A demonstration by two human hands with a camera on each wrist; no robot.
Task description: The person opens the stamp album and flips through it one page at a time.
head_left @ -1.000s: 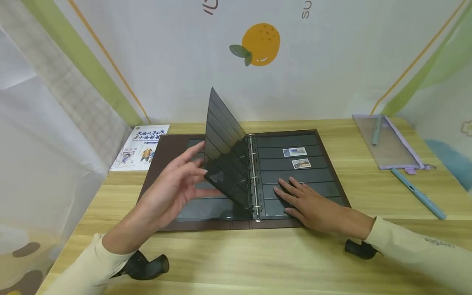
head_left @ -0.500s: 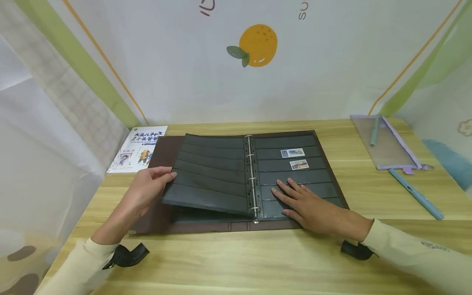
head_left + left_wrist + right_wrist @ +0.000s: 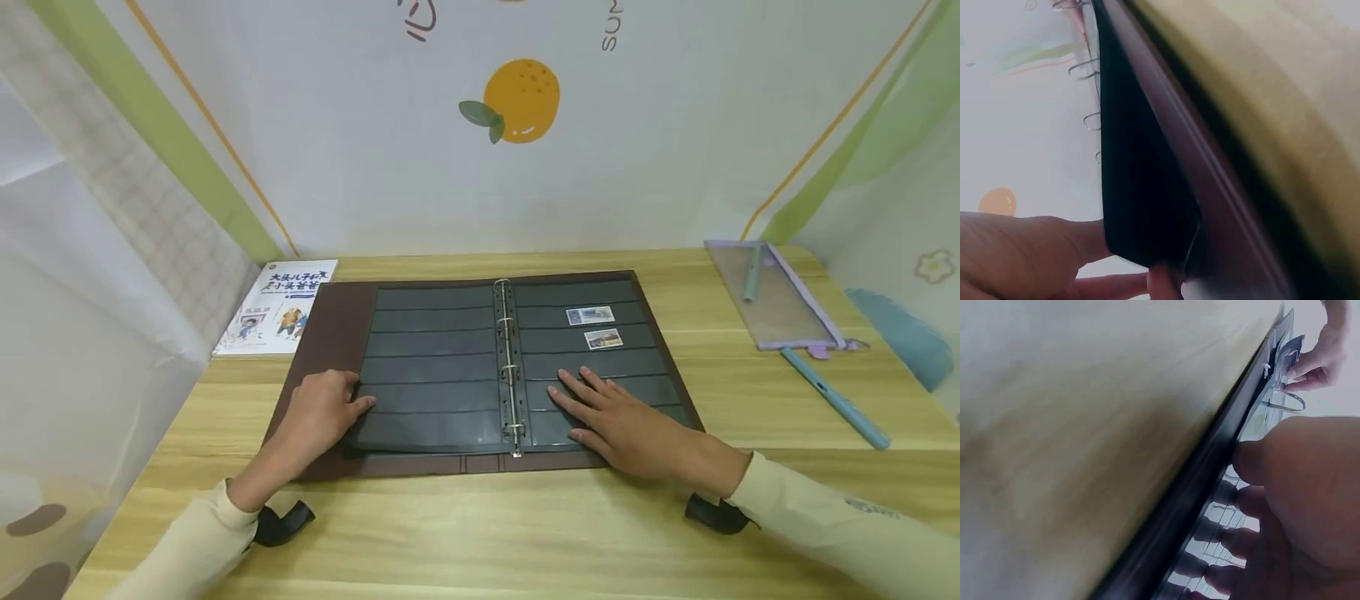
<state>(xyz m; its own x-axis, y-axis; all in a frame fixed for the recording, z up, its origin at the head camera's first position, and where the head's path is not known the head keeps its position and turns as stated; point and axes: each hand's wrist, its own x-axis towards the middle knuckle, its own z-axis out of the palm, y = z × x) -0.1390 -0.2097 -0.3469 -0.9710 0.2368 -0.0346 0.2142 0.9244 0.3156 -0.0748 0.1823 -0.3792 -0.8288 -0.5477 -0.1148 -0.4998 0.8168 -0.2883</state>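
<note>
A stamp album with a dark brown cover and metal rings lies open on the table. Its black stock pages have several strip pockets. My left hand pinches the outer edge of the left page, thumb above and fingers at the edge; the left wrist view shows the page's corner between them. My right hand rests with spread fingers on the lower part of the right page. Above those fingers, two small stamps, an upper stamp and a lower stamp, sit in the right page's pockets.
A white booklet lies behind the album's left corner, partly beside the cover. To the right are a mesh zip pouch with a pen in it and a loose blue-green pen. A printed curtain hangs behind.
My left hand has turned a raised page over to the left and lowered it nearly flat onto the left side. My right hand has stayed on the right page.
</note>
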